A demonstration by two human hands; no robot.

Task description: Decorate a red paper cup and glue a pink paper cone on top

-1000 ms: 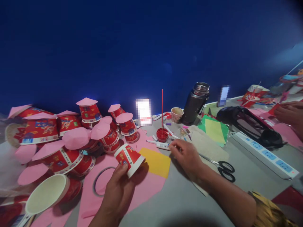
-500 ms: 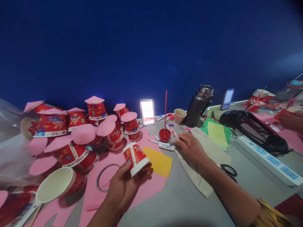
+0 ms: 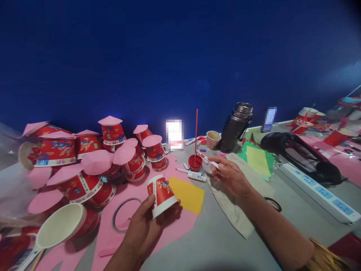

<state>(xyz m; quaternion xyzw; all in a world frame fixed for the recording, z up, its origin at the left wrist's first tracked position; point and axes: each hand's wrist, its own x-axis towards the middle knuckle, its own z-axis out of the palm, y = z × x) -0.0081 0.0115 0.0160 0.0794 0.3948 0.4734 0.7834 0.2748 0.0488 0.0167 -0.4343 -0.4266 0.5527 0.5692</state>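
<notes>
My left hand (image 3: 148, 216) is closed around a red and white printed paper cup (image 3: 161, 195), tilted with its white rim downward to the right. Between the fingertips of my right hand (image 3: 231, 173) is a white marker (image 3: 215, 165), mostly hidden by the fingers. That hand hovers over a beige cloth (image 3: 228, 210). Just left of it lie a capped marker (image 3: 196, 176), a red-and-white marker (image 3: 202, 156) and a small tub of red paint (image 3: 194, 163) with a red stick standing in it. Under the left hand are pink paper (image 3: 175, 233) and a yellow sheet (image 3: 188, 194).
Red cups with pink paper cone tops (image 3: 75, 182) crowd the left, beside a white ladle (image 3: 60, 226) and a roll of tape (image 3: 115, 216). A dark thermos (image 3: 235, 128), paper bowl (image 3: 213, 139), power strip (image 3: 318, 192) and black handled object (image 3: 304, 158) stand rightward.
My right hand has lifted slightly from the markers with the white marker between its fingers. The cup in my left hand has turned a little. The other person's hand has left the right edge.
</notes>
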